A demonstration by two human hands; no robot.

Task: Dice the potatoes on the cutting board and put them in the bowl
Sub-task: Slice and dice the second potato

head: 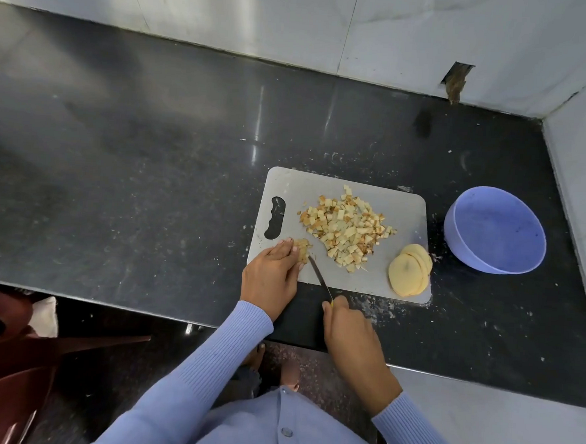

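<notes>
across the middle of the frame, dark counter [152,151], speckled with pale crumbs, backed by pale wall [297,19] along the top and right edge. lower centre, blue ribbed sleeves [207,364] reaching up from the bottom edge. lower left, reddish-brown chair [8,359], partly cut off by the frame. right of centre, grey board [405,208] lying flat on the counter, handle slot toward its left end. just right of the board, apart from it, lilac bowl [495,230], upright, nothing seen inside. on the board's middle, heap of dice [347,230], pale yellow with browned edges. at the board's lower right corner, stack of round slices [408,271], overlapping, the nearest one slightly over the board's edge. at the board's lower left corner, left hand [271,273], fingers curled down onto a small piece [302,250], pinning it against the board. below the board's lower edge, right hand [347,328], fist closed around the yellow handle of a knife [319,275]. thin blade angled up and left, tip touching the piece just beside the left fingertips. between the two arms at the bottom, bare toes [289,372] on a speckled floor.
</notes>
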